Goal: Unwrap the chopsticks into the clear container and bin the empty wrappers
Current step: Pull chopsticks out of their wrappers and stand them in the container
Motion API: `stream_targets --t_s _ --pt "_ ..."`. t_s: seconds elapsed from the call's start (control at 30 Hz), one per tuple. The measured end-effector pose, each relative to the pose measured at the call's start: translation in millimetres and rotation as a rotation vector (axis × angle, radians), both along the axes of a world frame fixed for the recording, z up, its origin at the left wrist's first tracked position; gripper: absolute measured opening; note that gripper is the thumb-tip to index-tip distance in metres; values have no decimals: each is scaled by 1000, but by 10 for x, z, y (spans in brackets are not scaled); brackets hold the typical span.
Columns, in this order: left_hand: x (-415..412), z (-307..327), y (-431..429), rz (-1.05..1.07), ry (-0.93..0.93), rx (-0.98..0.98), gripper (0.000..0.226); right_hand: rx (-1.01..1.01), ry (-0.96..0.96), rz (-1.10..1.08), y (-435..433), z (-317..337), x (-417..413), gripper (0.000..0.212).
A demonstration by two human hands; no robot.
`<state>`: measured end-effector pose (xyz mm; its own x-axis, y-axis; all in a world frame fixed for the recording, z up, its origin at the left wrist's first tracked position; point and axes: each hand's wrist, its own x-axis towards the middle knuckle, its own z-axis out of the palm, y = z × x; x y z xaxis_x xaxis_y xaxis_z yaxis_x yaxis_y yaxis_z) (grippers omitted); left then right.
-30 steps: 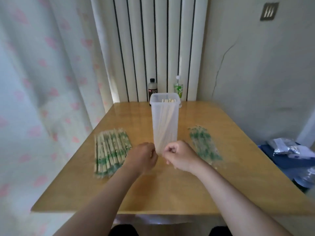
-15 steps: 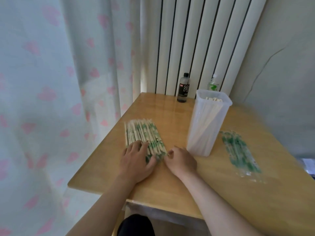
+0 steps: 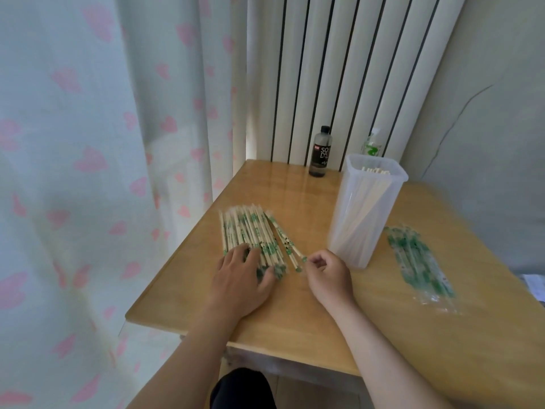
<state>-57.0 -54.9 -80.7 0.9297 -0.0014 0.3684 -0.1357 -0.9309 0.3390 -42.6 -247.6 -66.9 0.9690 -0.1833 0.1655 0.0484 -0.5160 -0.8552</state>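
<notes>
Wrapped chopsticks lie piled left of centre on the table. The left hand rests flat on their near ends, grip released, fingers spread. The right hand pinches the tip of one stray pair in its grip. Further right stand the clear container, holding bare sticks, then the empty wrappers.
</notes>
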Motion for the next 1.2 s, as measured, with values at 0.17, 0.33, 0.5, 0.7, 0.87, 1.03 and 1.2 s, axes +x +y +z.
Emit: stream_targets --t_s 0.17,0.33,0.5,0.7,0.87,1.03,1.2 --pt "-14 16 9 -2 -23 22 62 508 -18 -33 -91 54 -52 22" --pt "-20 23 -15 -13 -121 60 54 1053 -20 102 -202 263 -206 33" --pt "-50 106 -67 -103 -217 71 54 1226 -27 210 -380 484 -316 31" --pt "72 609 -624 -318 -380 246 50 1345 15 311 -693 692 -427 15" --pt "148 613 -958 -416 -273 308 10 1520 -14 345 -1019 709 -529 25" --pt "81 677 -1219 -415 -215 360 15 1286 -51 311 -1123 669 -494 27" --pt "57 738 -1431 -378 -315 443 31 1117 -74 199 -1091 621 -436 23"
